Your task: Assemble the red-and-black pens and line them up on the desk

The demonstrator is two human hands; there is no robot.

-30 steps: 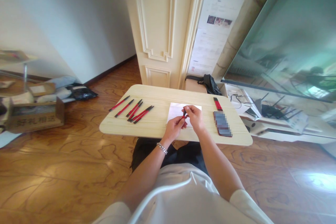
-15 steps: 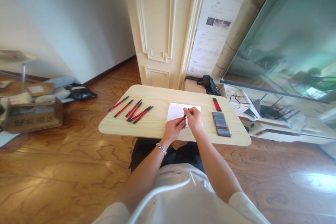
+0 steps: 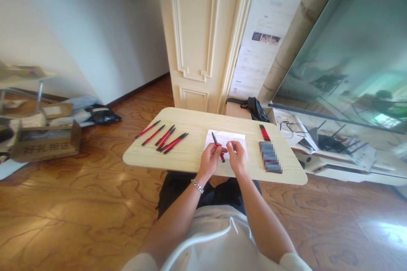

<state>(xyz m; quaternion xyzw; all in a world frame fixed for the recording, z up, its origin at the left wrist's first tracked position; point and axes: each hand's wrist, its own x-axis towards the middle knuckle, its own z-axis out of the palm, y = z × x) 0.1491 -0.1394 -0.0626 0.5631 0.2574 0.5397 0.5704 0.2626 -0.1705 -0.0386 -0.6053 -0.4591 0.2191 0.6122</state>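
My left hand (image 3: pixel 210 159) is closed around a red and black pen (image 3: pixel 214 138). Its black tip slants up and to the left, and its other end pokes out below the fingers. Close on the right is my right hand (image 3: pixel 237 157), fingers curled and thumb against them; a small reddish bit shows between the two hands, and I cannot make out what it is or whether the right hand grips it. Under both hands lies a sheet of white paper (image 3: pixel 240 139) on the pale wooden table (image 3: pixel 193 125).
Several red and black pens (image 3: pixel 165 137) lie slanted on the table's left. At right, a small bundle of similar pens (image 3: pixel 264 132) sits above a phone (image 3: pixel 270 157) with a blurred screen. A black bag (image 3: pixel 256 108) rests behind the table; a cardboard box (image 3: pixel 47 144) stands on the floor at left.
My right hand has let go of the pen's upper end and moved slightly aside. The pen has turned in my left hand, its black tip now pointing up-left. The whole view has shifted slightly.
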